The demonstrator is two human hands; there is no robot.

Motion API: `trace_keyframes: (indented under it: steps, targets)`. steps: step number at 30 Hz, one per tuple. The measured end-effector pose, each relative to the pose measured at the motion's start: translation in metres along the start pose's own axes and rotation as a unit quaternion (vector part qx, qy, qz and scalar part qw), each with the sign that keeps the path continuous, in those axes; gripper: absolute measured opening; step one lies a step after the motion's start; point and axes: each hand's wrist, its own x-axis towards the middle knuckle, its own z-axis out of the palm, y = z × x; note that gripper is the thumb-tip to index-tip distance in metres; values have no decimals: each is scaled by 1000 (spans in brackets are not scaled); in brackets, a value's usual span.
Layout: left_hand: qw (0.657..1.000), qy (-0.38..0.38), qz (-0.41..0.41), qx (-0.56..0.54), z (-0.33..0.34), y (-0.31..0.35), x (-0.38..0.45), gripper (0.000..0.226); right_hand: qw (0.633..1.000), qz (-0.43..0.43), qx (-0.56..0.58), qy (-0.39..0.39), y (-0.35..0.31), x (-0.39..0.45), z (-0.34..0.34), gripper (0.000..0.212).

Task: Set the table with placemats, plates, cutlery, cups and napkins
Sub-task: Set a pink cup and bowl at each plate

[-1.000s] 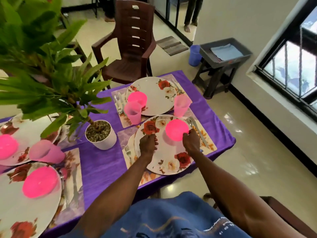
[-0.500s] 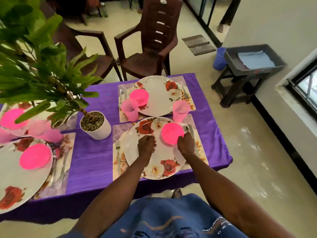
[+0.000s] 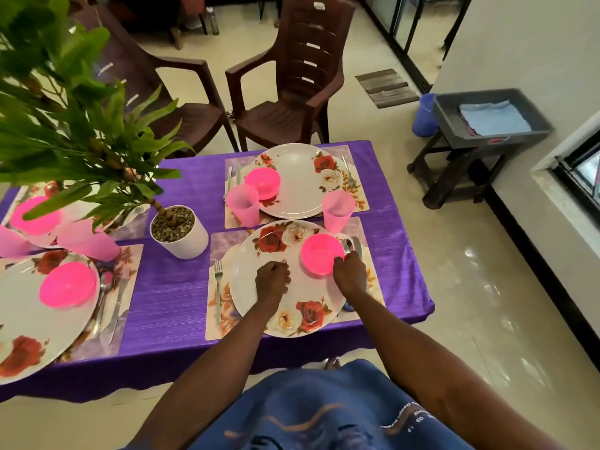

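Near plate [image 3: 276, 306] on bench [image 3: 168, 287]: left hand [image 3: 272, 281] curled, empty, at centre; right hand [image 3: 349, 274] touching pink bowl [image 3: 321, 254] at 2 o'clock, grip unclear.

Both forearms are bare, no sleeves reaching them. Below the purple tablecloth's [image 3: 168, 287] near edge sits a blue fabric garment [image 3: 324, 414] with orange wavy lines, dark shapes and small white lettering.

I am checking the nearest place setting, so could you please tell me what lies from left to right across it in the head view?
Fork → left hand resting on the floral plate → pink bowl → right hand at the bowl's edge → spoon → knife.
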Motion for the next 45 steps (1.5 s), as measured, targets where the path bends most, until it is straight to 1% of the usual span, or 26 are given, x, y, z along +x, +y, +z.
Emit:
trace_keyframes:
  steps: [10, 15, 17, 19, 21, 23, 25, 28, 31, 34, 39, 42, 45]
  targets:
    - [1000, -10, 2, 0, -6, -2, 0, 24, 1000, 8, 20, 22, -4, 2, 5, 50]
    - [1000, -9, 10, 6, -7, 2, 1, 25, 999, 8, 26, 21, -9, -6, -1, 50]
    - [1000, 1, 20, 18, -6, 6, -1, 26, 999, 4, 22, 33, -9, -11, -4, 51]
    - [997, 33, 54, 41, -3, 10, -5, 27, 998, 3, 7, 56, -9, -15, -7, 49]
    - [988, 74, 107, 81, -2, 14, -9, 27, 997, 1, -11, 79, -10, -17, -8, 45]
    - [975, 84, 169, 118, 3, 20, -17, 28, 995, -18, -26, 94, -13, -21, -10, 41]
    - [962, 65, 224, 146, 10, 26, -24, 29, 993, -41, -41, 104, -14, -23, -12, 38]
    - [944, 17, 277, 179, 30, 35, -35, 34, 985, -88, -78, 123, -6, -25, -17, 35]
    - [912, -33, 347, 215, 52, 35, -41, 36, 978, -106, -108, 140, 8, -26, -30, 29]
    - [899, -87, 369, 219, 79, 37, -46, 36, 977, -81, -96, 174, 20, -22, -53, 24]
    - [861, -135, 435, 226, 137, 47, -50, 36, 961, -56, -87, 257, 36, -5, -102, 24]
    - [834, -136, 474, 246, 179, 61, -54, 40, 956, -31, -73, 283, 53, 18, -140, 21]
    - [829, -143, 468, 269, 229, 69, -50, 39, 955, -16, -66, 287, 77, 50, -179, 20]
